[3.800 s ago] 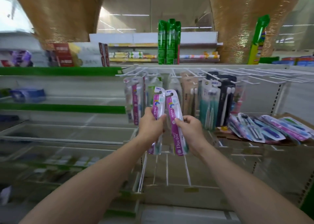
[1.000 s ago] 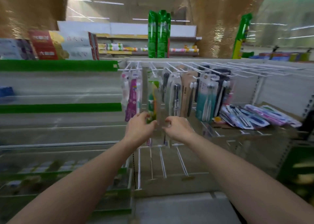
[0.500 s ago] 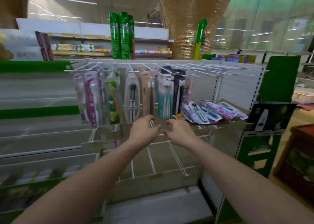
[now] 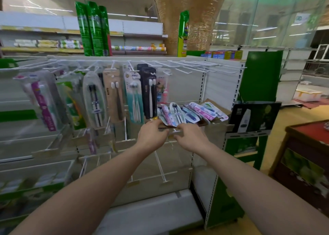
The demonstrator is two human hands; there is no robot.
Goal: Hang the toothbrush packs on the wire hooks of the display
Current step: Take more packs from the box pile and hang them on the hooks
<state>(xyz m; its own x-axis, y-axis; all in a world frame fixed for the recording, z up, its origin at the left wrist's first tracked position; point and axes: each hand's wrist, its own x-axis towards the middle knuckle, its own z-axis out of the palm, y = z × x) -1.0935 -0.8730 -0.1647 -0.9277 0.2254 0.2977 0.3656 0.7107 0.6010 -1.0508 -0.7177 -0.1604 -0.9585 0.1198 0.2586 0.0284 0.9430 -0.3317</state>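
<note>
On the white wire-hook display rack (image 4: pixel 187 65) hang clear blister toothbrush packs (image 4: pixel 133 95), a loose fan of packs (image 4: pixel 188 112) lies on cardboard to their right, and the left hand (image 4: pixel 151 136) and right hand (image 4: pixel 191 136) reach its near edge, grips unclear.

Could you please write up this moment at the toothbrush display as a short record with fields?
setting: shop aisle, white wire hooks along the top of a display
hung packs: toothbrush packs hang on the left and middle hooks; the right hooks are bare
loose stock: pile of packs fanned out on a cardboard piece
left hand: at the pile's near edge, grip unclear
right hand: at the pile's near edge, grip unclear
stage: reaching for more packs
</note>
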